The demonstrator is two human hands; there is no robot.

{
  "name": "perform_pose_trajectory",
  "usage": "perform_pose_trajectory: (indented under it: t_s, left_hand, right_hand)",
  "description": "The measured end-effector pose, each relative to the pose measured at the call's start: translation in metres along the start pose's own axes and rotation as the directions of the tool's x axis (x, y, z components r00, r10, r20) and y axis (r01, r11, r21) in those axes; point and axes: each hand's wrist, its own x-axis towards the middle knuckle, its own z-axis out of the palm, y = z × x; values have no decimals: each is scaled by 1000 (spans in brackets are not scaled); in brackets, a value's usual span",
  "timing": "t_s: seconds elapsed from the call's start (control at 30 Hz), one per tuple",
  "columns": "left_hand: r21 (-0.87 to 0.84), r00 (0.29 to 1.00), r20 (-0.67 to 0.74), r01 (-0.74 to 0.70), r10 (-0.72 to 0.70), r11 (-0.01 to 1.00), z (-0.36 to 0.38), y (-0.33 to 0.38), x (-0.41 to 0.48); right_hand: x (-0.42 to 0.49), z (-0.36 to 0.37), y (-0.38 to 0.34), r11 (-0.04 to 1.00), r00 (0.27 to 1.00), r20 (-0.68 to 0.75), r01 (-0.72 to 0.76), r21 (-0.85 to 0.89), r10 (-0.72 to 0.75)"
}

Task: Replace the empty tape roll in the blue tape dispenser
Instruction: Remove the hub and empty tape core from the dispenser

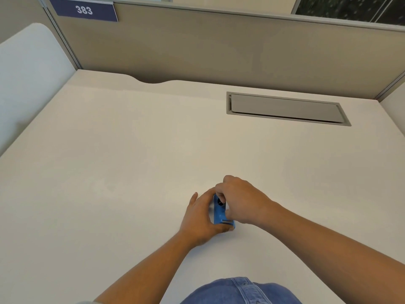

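Note:
The small blue tape dispenser [219,213] stands on the white desk [131,150] between my two hands. Its metal cutter end points toward me. My left hand [199,218] wraps around its left side and near end, holding it in place. My right hand [241,200] covers its right side, with the fingertips pinched at the dark round hub at the dispenser's far end. A bit of white shows under my right fingers beside the hub; whether it is a tape roll is unclear. No loose roll is visible on the desk.
A grey cable-tray flap [285,108] is set into the desk at the far right. Beige partition walls [219,47] close the back, with a blue "383" sign [84,10] at top left. A white panel [28,69] borders the left side.

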Motion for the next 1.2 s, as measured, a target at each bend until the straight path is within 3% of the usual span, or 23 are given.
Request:
perform_pose_trajectory:
  t_s: [0.17, 0.37, 0.47, 0.57, 0.8, 1.03, 1.2]
  left_hand:
    - [3, 999, 41, -5, 5, 1000, -10, 7, -1]
    - [-3, 997, -80, -18, 18, 1000, -27, 17, -7]
    - [-118, 990, -117, 70, -84, 991, -30, 25, -11]
    - [-281, 979, -53, 175, -197, 944, -31, 35, -12]
    - [-507, 968, 7, 221, -252, 833, -36, 50, -18]
    - [-653, 963, 77, 245, -260, 716, -41, 58, -33]
    - [-749, 962, 95, 238, -255, 619, -42, 66, -43]
  right_hand:
    - [-1, 0, 2, 1000, 1000, -19, -24, 12, 24]
    - [-3, -3, 7, 999, 998, -45, -41, 4, 41]
    - [-4, -4, 6, 1000, 998, -63, -14, -4, 14]
    - [-7, -6, 2, 1000, 998, -68, 12, 9, -11]
    - [-26, -13, -3, 995, 992, -114, 56, 88, -46]
    - [-55, -21, -1, 923, 974, -218, 133, 362, -55]
    - [-69, -17, 2, 889, 942, -332, 193, 416, -49]
